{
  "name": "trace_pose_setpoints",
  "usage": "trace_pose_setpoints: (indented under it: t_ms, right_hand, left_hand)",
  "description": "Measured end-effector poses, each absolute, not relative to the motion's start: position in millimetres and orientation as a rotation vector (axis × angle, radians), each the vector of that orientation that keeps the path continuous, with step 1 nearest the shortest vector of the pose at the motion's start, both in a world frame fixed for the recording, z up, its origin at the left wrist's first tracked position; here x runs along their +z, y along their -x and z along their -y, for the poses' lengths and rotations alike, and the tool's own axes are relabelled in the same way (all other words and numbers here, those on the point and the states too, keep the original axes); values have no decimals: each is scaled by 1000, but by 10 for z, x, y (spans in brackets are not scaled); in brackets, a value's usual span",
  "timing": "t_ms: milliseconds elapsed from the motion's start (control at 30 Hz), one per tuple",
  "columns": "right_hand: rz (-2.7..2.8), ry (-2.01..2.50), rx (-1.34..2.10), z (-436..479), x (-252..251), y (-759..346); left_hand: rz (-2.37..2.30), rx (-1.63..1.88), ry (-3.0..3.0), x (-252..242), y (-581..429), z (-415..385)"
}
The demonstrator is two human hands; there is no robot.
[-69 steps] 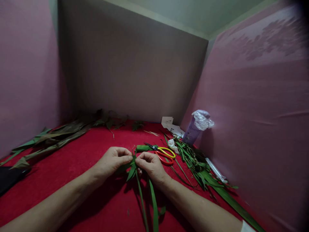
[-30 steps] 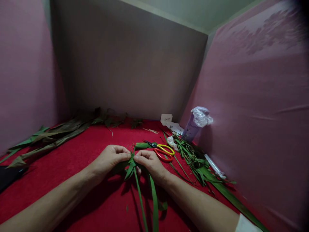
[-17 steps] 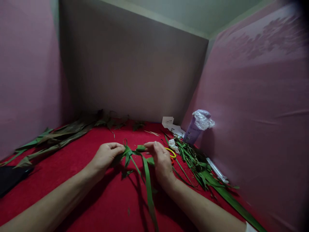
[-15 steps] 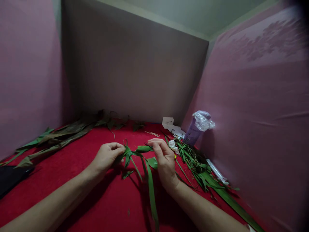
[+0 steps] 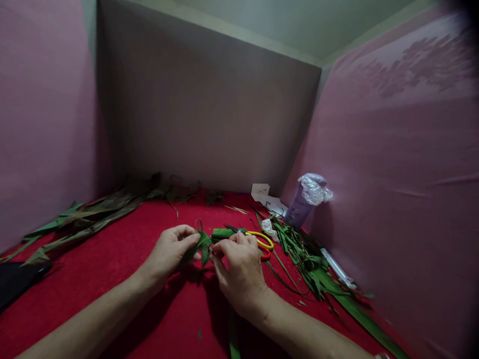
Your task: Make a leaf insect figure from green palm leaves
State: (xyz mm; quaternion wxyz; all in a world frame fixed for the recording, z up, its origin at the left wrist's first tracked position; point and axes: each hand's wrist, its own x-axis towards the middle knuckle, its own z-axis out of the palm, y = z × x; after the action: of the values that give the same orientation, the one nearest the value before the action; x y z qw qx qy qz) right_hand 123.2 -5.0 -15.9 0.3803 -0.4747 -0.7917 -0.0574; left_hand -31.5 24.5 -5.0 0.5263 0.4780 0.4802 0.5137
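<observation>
My left hand [image 5: 172,253] is closed on a folded green leaf piece [image 5: 204,243], pinching it between thumb and fingers. A thin loop of leaf stands up from its top, and pointed ends hang down. My right hand [image 5: 239,269] has its fingertips pinched at the piece's right side, where a leaf strip [image 5: 233,334] seems to be gripped; the strip's lower part shows below the hand. Just behind my right hand lie scissors [image 5: 264,241] with yellow and red handles, partly covered by it. A short roll of green leaf [image 5: 222,233] rests beside the blades.
Cut green leaves [image 5: 299,249] are heaped on the red cloth [image 5: 123,249] at right, near a purple pack [image 5: 299,207] wrapped in clear plastic. White papers [image 5: 261,191] and thin sticks [image 5: 236,210] lie farther back. Long dry leaves [image 5: 93,219] and a black object [image 5: 20,279] are at left.
My right hand has moved left and down to the leaf piece, uncovering the scissors' handles. The leaf piece has shifted slightly right in my left hand.
</observation>
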Motion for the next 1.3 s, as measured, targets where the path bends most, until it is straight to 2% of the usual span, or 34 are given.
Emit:
trace_pose_setpoints:
  t_ms: [433, 967, 1300]
  right_hand:
    - [1939, 1170, 14, 89, -245, -1182]
    - [1812, 1244, 253, 124, -303, -1133]
    - [1865, 1235, 234, 113, -331, -1136]
  left_hand:
    - [-1118, 1306, -1234, -60, 321, -252]
    - [-1051, 1347, -963, -146, 292, -224]
    - [-1034, 1355, -900, -185, 278, -252]
